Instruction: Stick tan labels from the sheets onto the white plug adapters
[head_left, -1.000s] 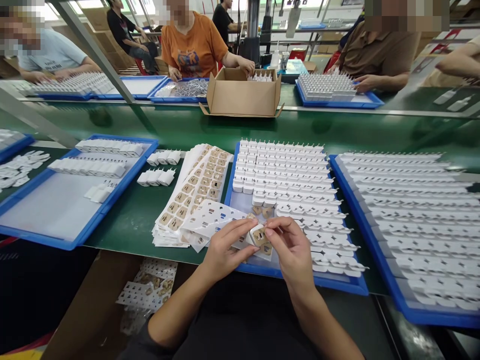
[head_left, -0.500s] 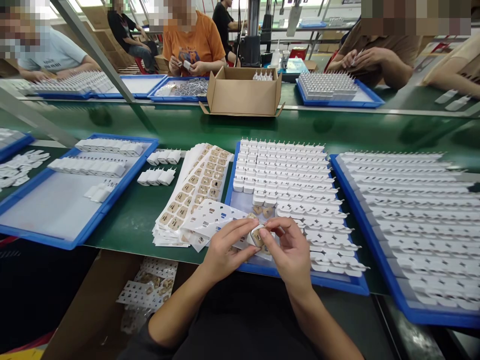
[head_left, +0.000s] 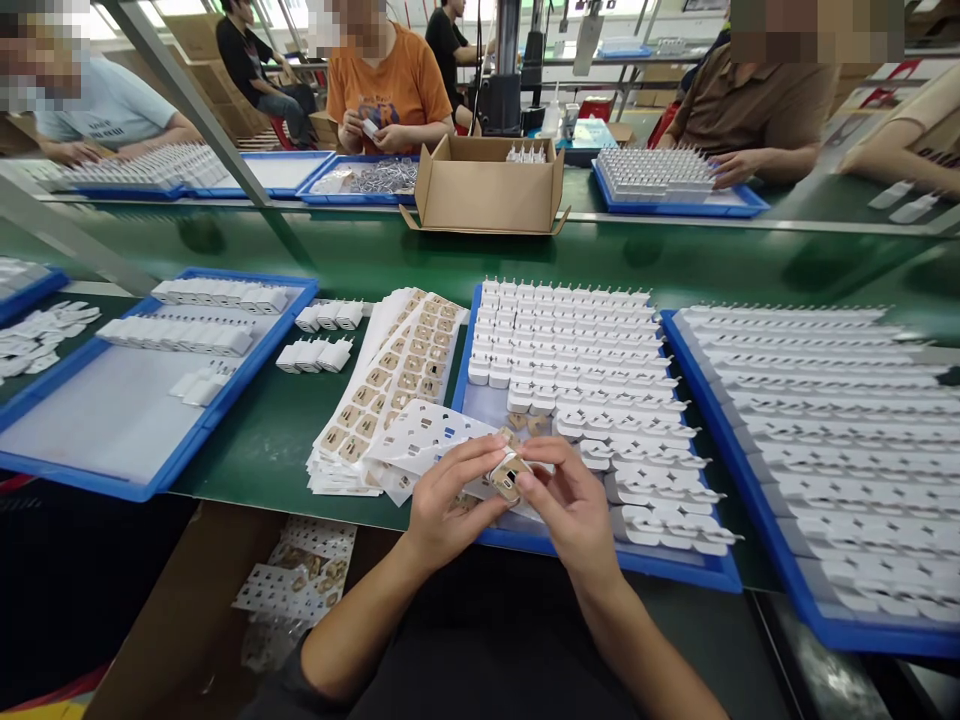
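A white plug-in charger (head_left: 509, 474) with a tan sticker on its port face is held over the near edge of the middle blue tray (head_left: 481, 400). My left hand (head_left: 448, 497) grips it from the left between thumb and fingers. From the right, my right hand (head_left: 571, 498) has thumb and fingertips closed on the same charger and sticker. Under the hands lies a white backing sheet (head_left: 427, 436) with cut-out holes. Rows of white chargers (head_left: 570, 325) fill much of the tray, with a few loose tan stickers (head_left: 527, 422) beside them.
Stacked sheets of tan stickers (head_left: 371, 400) lie left of the tray. Beyond are small charger groups (head_left: 315, 354) and another blue tray (head_left: 154, 488). A full blue tray (head_left: 817, 620) stands at right. Across the green belt (head_left: 360, 245), co-workers sit behind an open carton (head_left: 487, 195).
The charger has turned in my hands, so its port face with the tan sticker shows more fully. Across the belt, the right co-worker's hand has moved down to a tray of chargers.
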